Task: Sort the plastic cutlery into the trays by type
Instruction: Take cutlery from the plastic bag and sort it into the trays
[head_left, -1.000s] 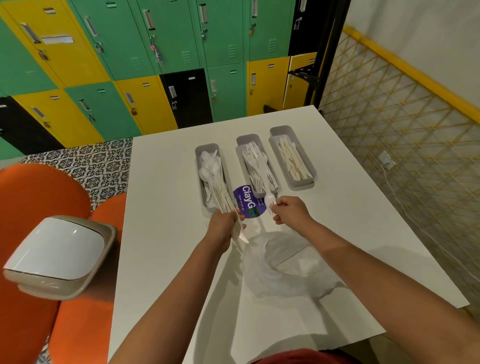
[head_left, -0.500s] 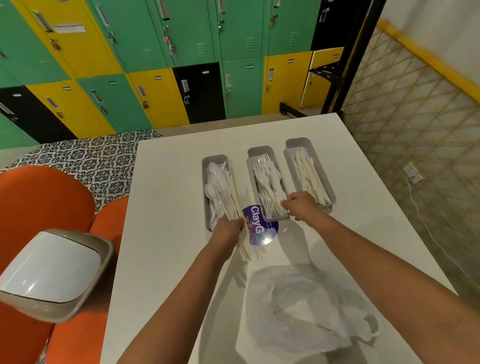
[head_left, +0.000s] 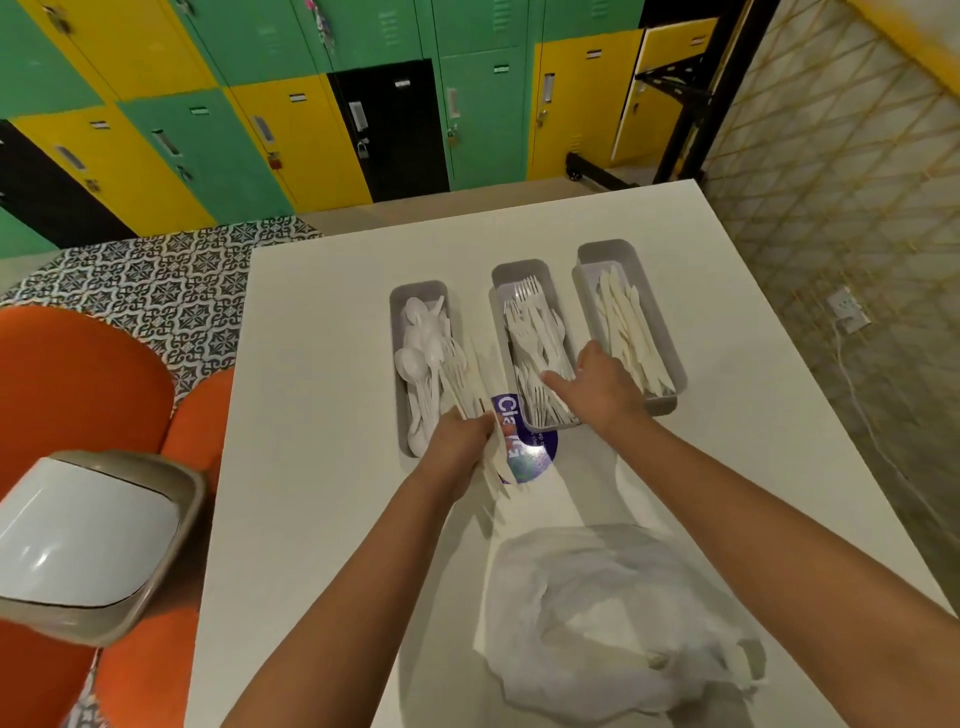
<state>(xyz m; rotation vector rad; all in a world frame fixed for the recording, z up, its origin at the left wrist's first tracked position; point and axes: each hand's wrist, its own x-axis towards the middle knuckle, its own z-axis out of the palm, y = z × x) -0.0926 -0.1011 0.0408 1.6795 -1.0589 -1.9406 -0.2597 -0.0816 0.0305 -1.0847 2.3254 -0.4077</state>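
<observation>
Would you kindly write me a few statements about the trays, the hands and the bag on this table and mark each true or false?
1. Three trays stand side by side on the table. True.
2. The middle tray holds spoons. False: it holds forks.
3. The left hand grips a bundle of cutlery. True.
4. The right hand holds the plastic bag. False: the bag lies on the table, and that hand reaches over the middle tray.

Single head-worn view — high, wide-angle, facing forward and down, table (head_left: 332, 364) near, lockers (head_left: 291, 130) beyond
</observation>
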